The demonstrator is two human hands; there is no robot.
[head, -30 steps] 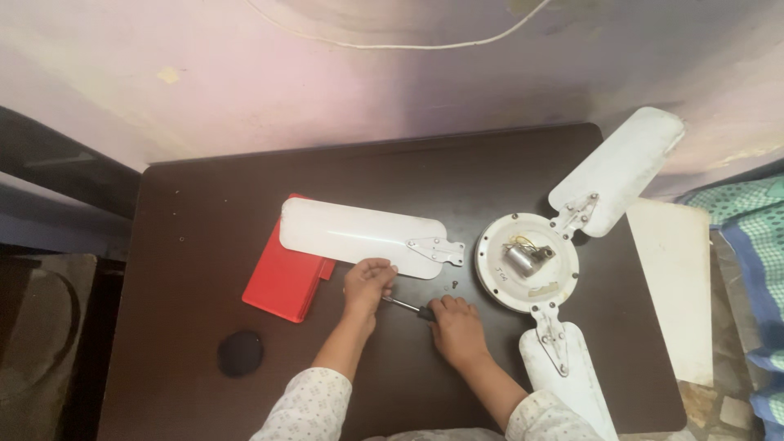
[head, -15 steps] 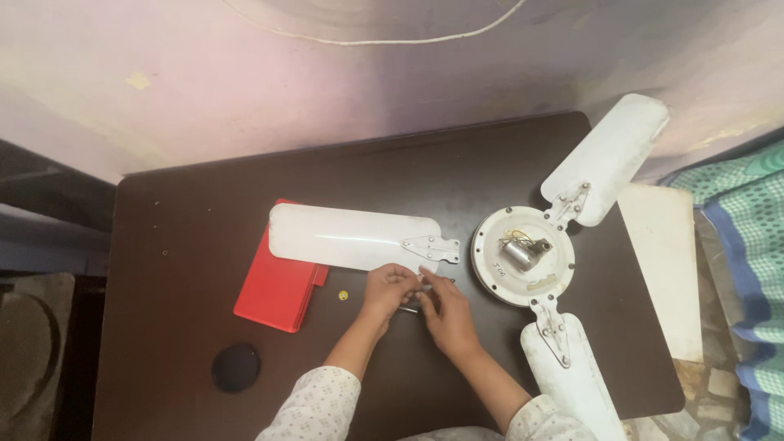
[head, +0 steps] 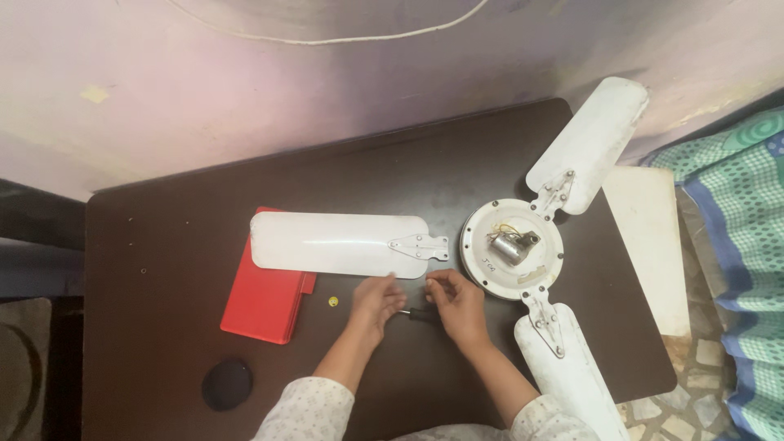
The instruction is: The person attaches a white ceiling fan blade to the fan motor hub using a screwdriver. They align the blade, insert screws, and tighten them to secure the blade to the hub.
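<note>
Hands meet at mid-bench: left hand [head: 376, 300] and right hand [head: 457, 304] both close around a small dark tool [head: 415, 314] held between them, just below the loose blade [head: 339, 243]. Its bracket [head: 420, 247] lies beside the hub [head: 512, 248], apart from it. A red case [head: 265, 298] sits under the blade, a yellow bit [head: 332, 301] near the left hand. Risk: small fasteners could roll off the dark bench [head: 163, 269] unseen. The tool's tip and grip are largely hidden by fingers.
</note>
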